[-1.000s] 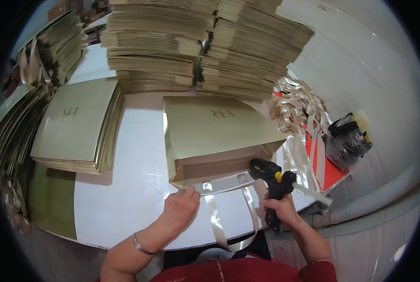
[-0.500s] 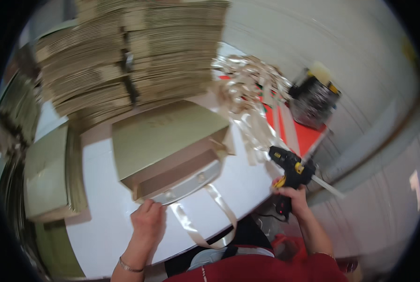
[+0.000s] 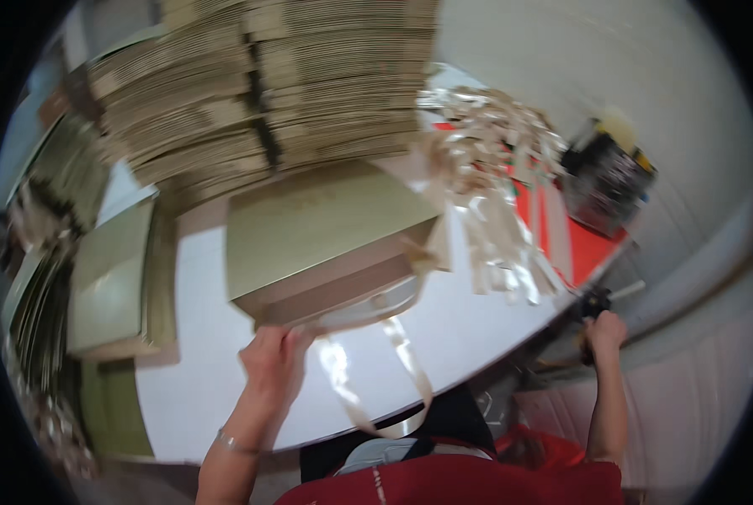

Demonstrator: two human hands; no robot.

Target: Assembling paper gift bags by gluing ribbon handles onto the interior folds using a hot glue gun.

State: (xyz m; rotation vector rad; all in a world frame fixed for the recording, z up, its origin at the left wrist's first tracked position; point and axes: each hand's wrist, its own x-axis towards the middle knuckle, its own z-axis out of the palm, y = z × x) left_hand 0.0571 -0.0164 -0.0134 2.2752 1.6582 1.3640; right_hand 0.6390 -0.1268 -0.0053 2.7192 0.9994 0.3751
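The gold paper bag lies on its side right in front of me, its open mouth facing me and its long axis slanting from near left to far right. A pale ribbon loop hangs from the mouth's near lip over the white table towards my lap. My left hand is the nearer one: its fingers are pinched at the left end of that lip, with the bag lying ahead and rightward of it. My right hand, well apart from the bag, is wrapped round a black glue gun beyond the table's right edge; the bag lies leftward and ahead of it. Farther out are a ribbon heap, a red sheet and tall stacks of folded bags.
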